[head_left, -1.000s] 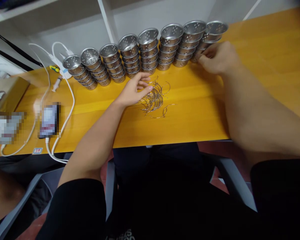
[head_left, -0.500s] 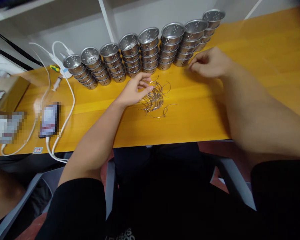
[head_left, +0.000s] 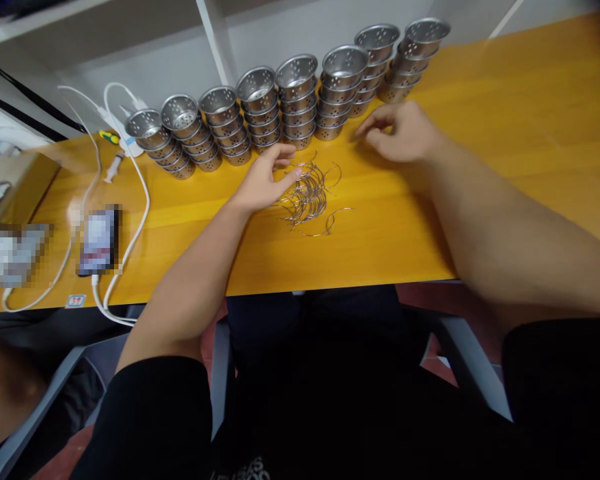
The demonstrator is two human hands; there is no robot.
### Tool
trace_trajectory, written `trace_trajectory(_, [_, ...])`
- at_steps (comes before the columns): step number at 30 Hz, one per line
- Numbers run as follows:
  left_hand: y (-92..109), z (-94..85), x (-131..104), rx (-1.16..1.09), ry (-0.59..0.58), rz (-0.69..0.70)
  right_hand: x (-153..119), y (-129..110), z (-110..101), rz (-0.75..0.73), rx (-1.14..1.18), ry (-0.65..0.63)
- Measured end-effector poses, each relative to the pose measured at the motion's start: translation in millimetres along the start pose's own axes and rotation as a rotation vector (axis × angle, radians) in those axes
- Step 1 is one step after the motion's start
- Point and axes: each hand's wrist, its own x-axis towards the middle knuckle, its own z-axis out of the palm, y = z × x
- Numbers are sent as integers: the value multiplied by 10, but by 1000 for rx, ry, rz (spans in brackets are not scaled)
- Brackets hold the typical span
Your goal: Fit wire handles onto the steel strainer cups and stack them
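Observation:
My left hand [head_left: 261, 179] lies with fingers apart at the left edge of a tangled pile of thin curved metal wires [head_left: 311, 203], its thumb over the near wires. My right hand [head_left: 406, 133] is just above the table, in front of the two rightmost stacks of perforated metal cups; thumb and fingers are slightly bent with a gap between them, and I see nothing held. Behind it stand a cup stack [head_left: 375, 50] and the rightmost cup stack [head_left: 421, 48]. Several more stacks, including one beside the pile [head_left: 296, 87], run leftward in a row.
On the left lie a phone [head_left: 98, 240] with white charging cables [head_left: 147, 193], a small syringe [head_left: 113, 168] and a cardboard box [head_left: 35, 183]. A grey wall [head_left: 290, 27] stands behind the yellow table [head_left: 520, 133]. Part of another person's leg shows at lower left.
The second cup stack from the right has shifted back and left, uncovering more of the rightmost stack. My right hand has moved left and slightly down. My left hand has drawn slightly left.

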Motion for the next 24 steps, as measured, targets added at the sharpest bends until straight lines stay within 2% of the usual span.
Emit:
trace_trajectory(5, [-62,-97,28,28,100,-68,-47,-260,152,-41,120,-114])
trace_trajectory(10, [-48,-86,30,4,108,-99,54,-197,334,-94,152,-144])
trace_trajectory(14, [22,-70,16,41,95,-102,37,-194,342,-94,205,-151])
trace_trajectory(19, [16,-66,21,62,100,-105,-72,-493,282,-195,256,-174])
trace_trajectory(24, [-59,-67,50,79,148,-133,50,-788,377,-216,372,-268])
